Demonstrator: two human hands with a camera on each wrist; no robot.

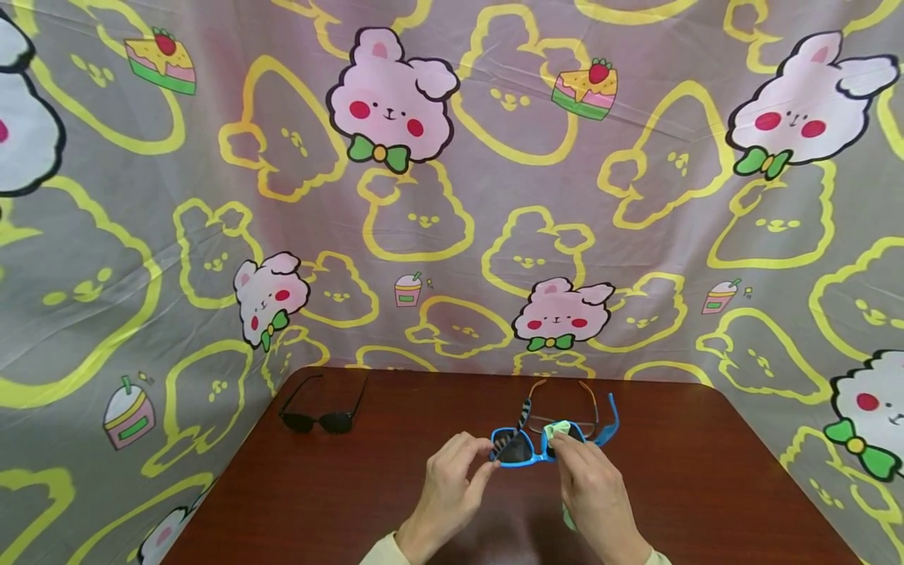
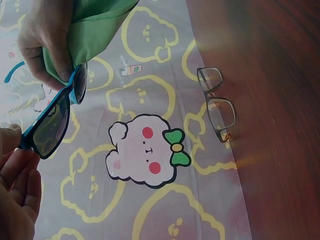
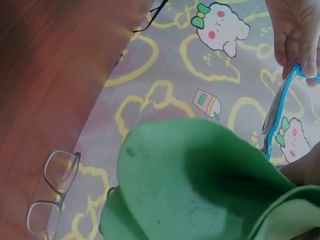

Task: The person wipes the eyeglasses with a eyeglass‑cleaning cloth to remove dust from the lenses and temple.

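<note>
Blue-framed sunglasses (image 1: 524, 459) with dark lenses are held up over the table, temples unfolded and pointing away. My left hand (image 1: 457, 480) pinches their left corner at the hinge between thumb and fingers. A green cleaning cloth (image 3: 185, 180) is in my right hand (image 1: 592, 479), which pinches it over the right lens. In the left wrist view the cloth (image 2: 100, 32) hangs from the right hand, and its fingers (image 2: 61, 60) grip cloth and lens together. The right wrist view shows the left hand (image 3: 300, 37) at the blue frame's end.
Clear eyeglasses (image 2: 220, 111) with a thin frame and brownish temples lie on the table behind the sunglasses. Black sunglasses (image 1: 318, 422) rest at the back left of the brown table (image 1: 339, 502). A patterned cloth curtain (image 1: 452, 196) surrounds the table's back and sides.
</note>
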